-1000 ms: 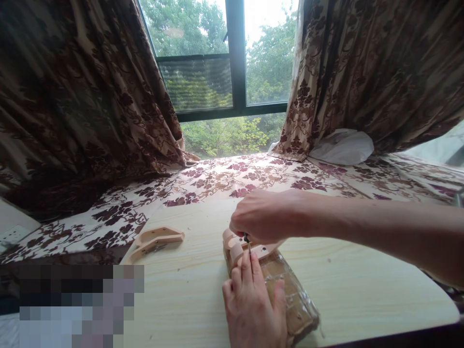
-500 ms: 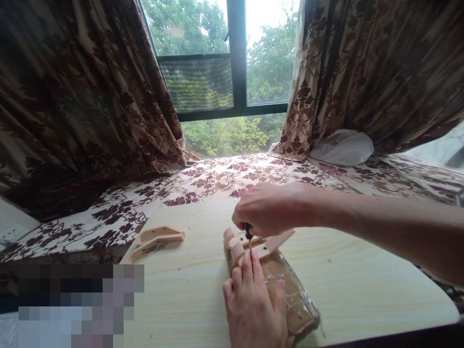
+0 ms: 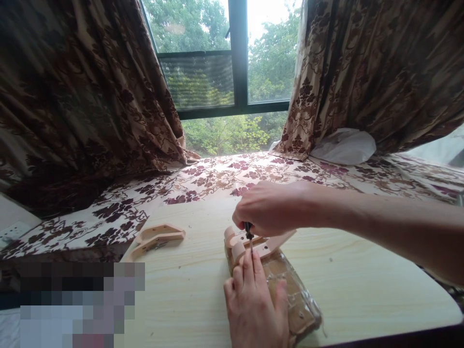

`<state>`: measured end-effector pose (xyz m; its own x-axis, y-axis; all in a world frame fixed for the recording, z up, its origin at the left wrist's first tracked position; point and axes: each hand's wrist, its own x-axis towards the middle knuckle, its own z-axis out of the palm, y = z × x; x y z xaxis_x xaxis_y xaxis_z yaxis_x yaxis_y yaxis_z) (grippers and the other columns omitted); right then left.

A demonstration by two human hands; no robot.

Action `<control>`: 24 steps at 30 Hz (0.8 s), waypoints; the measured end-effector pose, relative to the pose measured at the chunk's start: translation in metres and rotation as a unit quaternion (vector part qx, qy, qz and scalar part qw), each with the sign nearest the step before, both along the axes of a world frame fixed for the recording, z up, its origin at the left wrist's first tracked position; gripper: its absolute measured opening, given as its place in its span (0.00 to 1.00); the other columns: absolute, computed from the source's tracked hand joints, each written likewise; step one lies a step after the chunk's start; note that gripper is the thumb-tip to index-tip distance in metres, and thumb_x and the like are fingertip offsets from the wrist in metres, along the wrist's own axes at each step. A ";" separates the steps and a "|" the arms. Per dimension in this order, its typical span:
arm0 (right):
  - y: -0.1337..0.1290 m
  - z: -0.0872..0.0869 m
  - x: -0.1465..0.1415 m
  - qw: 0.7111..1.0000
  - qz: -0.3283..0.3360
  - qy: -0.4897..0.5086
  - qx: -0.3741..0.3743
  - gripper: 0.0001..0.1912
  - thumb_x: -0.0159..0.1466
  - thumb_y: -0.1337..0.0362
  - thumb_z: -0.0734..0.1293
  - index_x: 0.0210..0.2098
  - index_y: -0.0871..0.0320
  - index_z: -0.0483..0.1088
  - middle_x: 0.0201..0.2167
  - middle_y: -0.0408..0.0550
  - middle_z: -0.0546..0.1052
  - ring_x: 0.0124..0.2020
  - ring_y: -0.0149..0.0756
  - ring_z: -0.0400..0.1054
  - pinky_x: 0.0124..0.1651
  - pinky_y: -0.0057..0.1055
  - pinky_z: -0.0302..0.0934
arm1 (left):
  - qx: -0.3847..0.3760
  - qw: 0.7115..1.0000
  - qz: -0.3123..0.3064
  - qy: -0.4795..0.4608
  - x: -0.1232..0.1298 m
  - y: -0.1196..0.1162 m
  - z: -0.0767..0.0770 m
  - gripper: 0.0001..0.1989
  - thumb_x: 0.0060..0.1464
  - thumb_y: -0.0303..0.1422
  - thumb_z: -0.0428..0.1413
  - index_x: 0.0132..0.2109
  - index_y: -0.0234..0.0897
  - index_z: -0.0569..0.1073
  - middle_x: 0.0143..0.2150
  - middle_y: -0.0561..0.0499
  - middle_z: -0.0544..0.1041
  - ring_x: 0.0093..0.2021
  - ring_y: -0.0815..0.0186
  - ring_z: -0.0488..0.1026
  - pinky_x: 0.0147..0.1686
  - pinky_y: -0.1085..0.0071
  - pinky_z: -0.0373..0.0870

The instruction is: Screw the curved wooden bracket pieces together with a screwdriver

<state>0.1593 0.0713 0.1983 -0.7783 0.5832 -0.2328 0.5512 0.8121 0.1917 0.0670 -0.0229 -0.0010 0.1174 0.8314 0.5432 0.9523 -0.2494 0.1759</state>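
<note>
My right hand (image 3: pixel 270 207) is closed round the dark handle of a screwdriver (image 3: pixel 249 234), which stands nearly upright. Its metal shaft points down at a pale angled wooden piece (image 3: pixel 266 249) with dark holes. My left hand (image 3: pixel 255 302) presses that piece down, index and middle fingertips at the shaft's tip, thumb out over the cardboard. My fingers hide the tip, and any screw there. A second wooden part (image 3: pixel 239 238) lies alongside just behind. Beneath both is a brown cardboard block (image 3: pixel 295 297) wrapped in clear plastic.
More angled wooden pieces (image 3: pixel 161 234) lie on the left of the light wooden tabletop (image 3: pixel 188 290), with small dark metal bits beside them. A white plastic bag (image 3: pixel 344 146) rests on the floral cloth (image 3: pixel 217 176) under the window. Patterned curtains (image 3: pixel 90 82) hang either side.
The view has shifted very slightly. Both hands, the screwdriver and the wooden pieces keep practically the same places relative to each other.
</note>
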 end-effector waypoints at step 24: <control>-0.005 -0.006 0.001 0.999 -0.028 0.020 0.005 0.12 0.61 0.65 0.61 0.31 0.63 0.76 0.24 0.52 0.75 0.21 0.31 0.60 0.24 0.30 0.48 | -0.009 1.000 0.004 0.008 0.000 0.000 -0.001 0.23 0.58 0.34 0.47 0.59 0.31 0.64 0.62 0.45 0.64 0.55 0.56 0.62 0.48 0.59 0.60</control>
